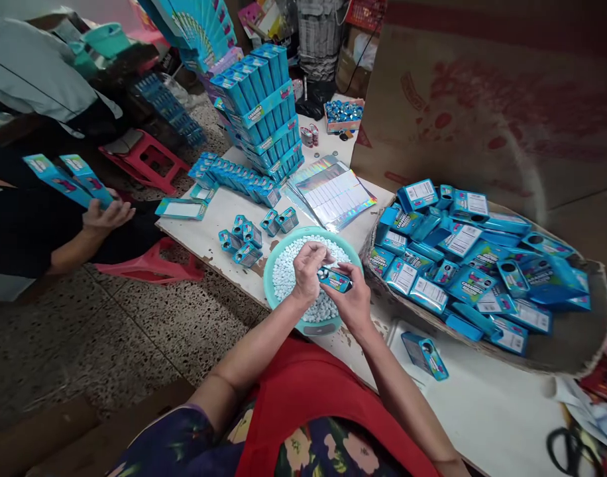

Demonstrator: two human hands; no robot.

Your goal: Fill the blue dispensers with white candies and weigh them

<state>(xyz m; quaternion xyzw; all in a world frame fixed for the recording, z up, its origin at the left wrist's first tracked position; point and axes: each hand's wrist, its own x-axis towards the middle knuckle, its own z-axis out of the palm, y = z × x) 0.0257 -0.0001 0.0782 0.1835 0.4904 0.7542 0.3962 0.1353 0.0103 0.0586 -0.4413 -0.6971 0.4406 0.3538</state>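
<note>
My right hand (353, 297) grips a small blue candy box (334, 281), tilted over a turquoise bowl (270, 291). White candies show at the box's opening, on its left end. Close against that end, my left hand (308, 266) has its fingers curled together; what they hold, if anything, is hidden. Small white candies (286, 275) fill the bowl under both hands. Just behind the bowl stand two small blue boxes (286, 219), with a further group of boxes (241, 240) to their left.
A large carton (572, 361) of loose blue boxes is on the right. One box (425, 356) lies on a white scale-like tray (397, 338). Stacked display boxes (264, 112) and shiny sheets (336, 195) are at the back. At left, a person's hand (107, 211) holds blue cartons. Scissors (572, 450) lie front right.
</note>
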